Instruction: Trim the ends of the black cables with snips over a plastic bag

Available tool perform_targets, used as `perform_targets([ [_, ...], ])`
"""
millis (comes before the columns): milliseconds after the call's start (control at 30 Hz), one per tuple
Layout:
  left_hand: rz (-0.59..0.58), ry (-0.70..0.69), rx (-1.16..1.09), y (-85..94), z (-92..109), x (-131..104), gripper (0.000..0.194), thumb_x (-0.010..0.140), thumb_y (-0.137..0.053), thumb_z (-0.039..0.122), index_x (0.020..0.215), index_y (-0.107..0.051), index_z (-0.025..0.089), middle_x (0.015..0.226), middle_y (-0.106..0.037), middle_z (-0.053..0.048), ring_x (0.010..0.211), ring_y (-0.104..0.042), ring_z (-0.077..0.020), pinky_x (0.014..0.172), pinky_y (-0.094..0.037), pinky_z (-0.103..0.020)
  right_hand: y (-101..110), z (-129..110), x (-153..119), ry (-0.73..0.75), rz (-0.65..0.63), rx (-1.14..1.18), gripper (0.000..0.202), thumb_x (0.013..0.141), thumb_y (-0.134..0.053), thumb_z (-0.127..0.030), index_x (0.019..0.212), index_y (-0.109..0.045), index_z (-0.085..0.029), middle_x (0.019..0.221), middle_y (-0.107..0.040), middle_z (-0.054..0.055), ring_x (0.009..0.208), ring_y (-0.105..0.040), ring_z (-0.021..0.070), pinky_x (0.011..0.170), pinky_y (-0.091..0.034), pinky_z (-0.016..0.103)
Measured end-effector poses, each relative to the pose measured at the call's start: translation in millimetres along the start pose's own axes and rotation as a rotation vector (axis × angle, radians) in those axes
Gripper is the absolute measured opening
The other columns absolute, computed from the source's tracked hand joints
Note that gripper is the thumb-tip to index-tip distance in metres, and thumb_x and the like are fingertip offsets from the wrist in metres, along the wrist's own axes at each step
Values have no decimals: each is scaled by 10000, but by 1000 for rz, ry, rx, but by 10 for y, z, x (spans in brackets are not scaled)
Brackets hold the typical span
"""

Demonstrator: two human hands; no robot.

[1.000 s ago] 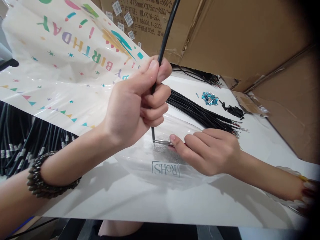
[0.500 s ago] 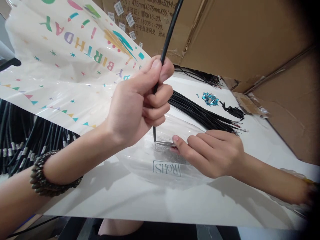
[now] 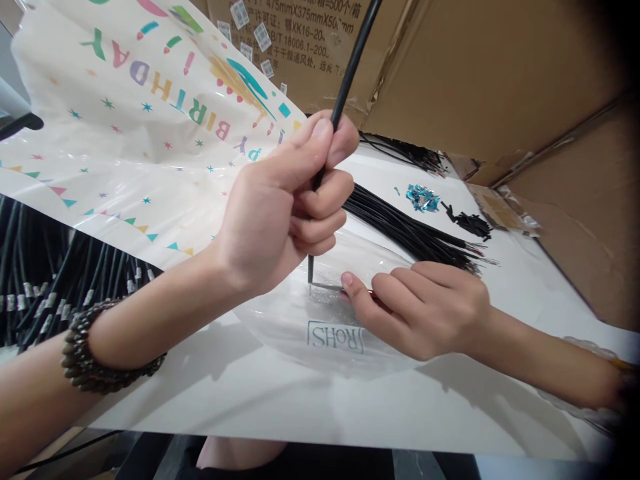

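My left hand (image 3: 283, 207) is closed in a fist around a black cable (image 3: 350, 80) that rises steeply to the top edge. The cable's bare end (image 3: 311, 270) points down onto a clear plastic bag (image 3: 300, 320) printed "RoHS". My right hand (image 3: 425, 307) lies on that bag just right of the cable end, fingers pinched on a thin wire or strand (image 3: 325, 287) that runs out from the tip. Something small and red shows under its fingers. I wear a dark beaded bracelet (image 3: 85, 353) on the left wrist.
A bundle of black cables (image 3: 410, 233) lies behind my hands on the white table (image 3: 250, 393). More black cables (image 3: 50, 273) lie at left under a "Happy Birthday" plastic sheet (image 3: 125, 133). Blue scraps (image 3: 420, 198), black offcuts (image 3: 470, 223) and cardboard boxes (image 3: 475, 73) are behind.
My left hand and the cable have shifted slightly right and the cable leans more. The right hand has stayed pinched at the cable's end.
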State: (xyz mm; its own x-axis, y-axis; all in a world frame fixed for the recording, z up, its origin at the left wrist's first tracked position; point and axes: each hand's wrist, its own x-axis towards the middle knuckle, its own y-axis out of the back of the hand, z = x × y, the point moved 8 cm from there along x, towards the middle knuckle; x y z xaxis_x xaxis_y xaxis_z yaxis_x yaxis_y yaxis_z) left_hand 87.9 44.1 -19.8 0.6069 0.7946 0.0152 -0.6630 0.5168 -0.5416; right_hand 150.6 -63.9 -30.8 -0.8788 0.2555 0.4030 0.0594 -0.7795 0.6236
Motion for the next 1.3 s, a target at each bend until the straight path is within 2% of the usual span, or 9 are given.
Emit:
perform_targets([
  [200, -3, -37, 24, 16, 27, -23, 373, 1034, -181, 259, 685, -303, 203, 528, -77, 49, 367, -78, -34, 400, -62, -179, -50, -6, 13, 53, -20, -83, 152, 861, -662, -213, 808, -523, -176, 492, -352, -98, 470, -249, 92, 438, -189, 254],
  [400, 78, -122, 50, 68, 23, -6, 404, 1041, -114, 240, 694, -316, 193, 557, -104, 42, 412, -125, -37, 465, -87, -190, -149, -2, 23, 97, -78, -149, 119, 881, -636, -181, 819, -535, -165, 482, -366, -94, 454, -267, 90, 436, -211, 248],
  [567, 183, -173, -35, 118, -2, -18, 359, 1014, -223, 113, 696, -384, 163, 637, -288, 40, 472, -213, -37, 465, -155, -202, -225, -8, -2, 117, -121, -171, 66, 874, -624, -137, 874, -558, -138, 491, -387, -89, 451, -298, 92, 441, -221, 250],
  [667, 224, -171, -63, 127, -39, -36, 362, 976, -233, 35, 680, -410, 145, 718, -320, 26, 521, -267, -34, 484, -231, -180, -263, -11, -27, 118, -136, -173, 62, 864, -607, -104, 874, -555, -136, 495, -382, -90, 453, -293, 91, 450, -208, 253],
  [867, 296, -117, -29, 153, -136, -85, 330, 979, -328, 84, 672, -428, 153, 677, -288, 19, 554, -262, -63, 516, -272, -177, -339, -61, -42, 108, -144, -140, 58, 863, -567, -92, 852, -549, -147, 490, -392, -85, 449, -298, 90, 462, -204, 251],
  [1033, 302, -113, -56, 164, -148, -94, 330, 984, -290, 61, 695, -426, 146, 738, -319, 19, 577, -253, -60, 543, -272, -184, -358, -79, -28, 88, -115, -132, 75, 858, -600, -120, 823, -544, -155, 479, -393, -89, 435, -307, 90, 451, -213, 246],
  [1300, 347, -120, -93, 207, -141, -54, 350, 990, -296, 96, 669, -425, 153, 692, -363, 27, 561, -245, -75, 539, -278, -211, -263, -12, -35, 70, -103, -140, 92, 858, -627, -128, 810, -551, -149, 472, -372, -94, 439, -278, 85, 447, -199, 240],
])
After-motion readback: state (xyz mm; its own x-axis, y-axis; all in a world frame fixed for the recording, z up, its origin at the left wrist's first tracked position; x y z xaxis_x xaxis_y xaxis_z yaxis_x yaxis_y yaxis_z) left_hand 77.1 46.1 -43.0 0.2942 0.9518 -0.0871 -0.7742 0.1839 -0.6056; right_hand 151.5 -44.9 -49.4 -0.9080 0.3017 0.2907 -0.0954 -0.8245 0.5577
